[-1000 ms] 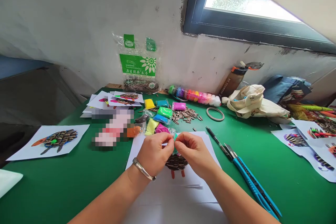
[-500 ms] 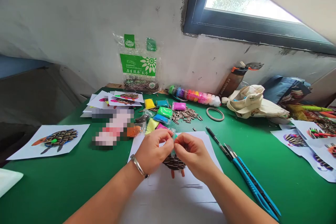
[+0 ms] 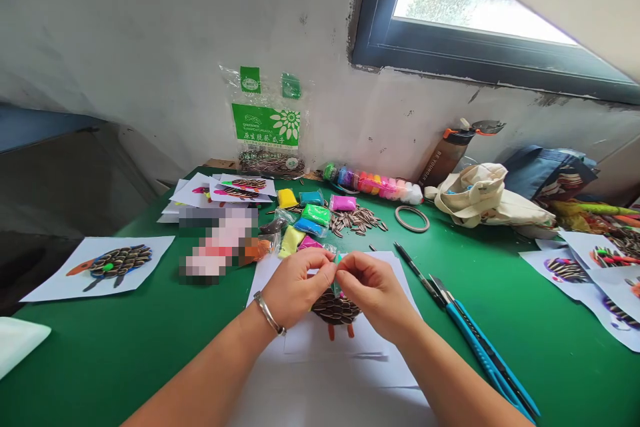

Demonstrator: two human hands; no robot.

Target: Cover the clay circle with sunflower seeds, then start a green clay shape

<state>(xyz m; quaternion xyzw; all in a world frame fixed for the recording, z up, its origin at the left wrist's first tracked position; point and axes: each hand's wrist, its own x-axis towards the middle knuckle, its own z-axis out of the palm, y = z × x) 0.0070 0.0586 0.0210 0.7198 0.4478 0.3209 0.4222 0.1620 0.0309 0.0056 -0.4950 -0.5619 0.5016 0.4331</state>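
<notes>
My left hand (image 3: 295, 287) and my right hand (image 3: 375, 293) meet above a sheet of white paper (image 3: 320, 353). Between their fingertips they pinch a small piece of teal modelling clay (image 3: 339, 272). Just below my hands lies a picture made of dark striped sunflower seeds (image 3: 335, 310), partly hidden by them. Two orange clay legs (image 3: 340, 331) stick out beneath the seeds. A silver bangle (image 3: 269, 313) circles my left wrist.
Packets of coloured clay (image 3: 316, 215) and loose sunflower seeds (image 3: 355, 220) lie ahead on the green table mat (image 3: 100, 353). Blue craft knives (image 3: 485, 353) lie to the right. Seed pictures on paper (image 3: 110, 263) lie on both sides.
My fingertips have drawn closer together around the teal clay. The whole view has shifted slightly as my head moved.
</notes>
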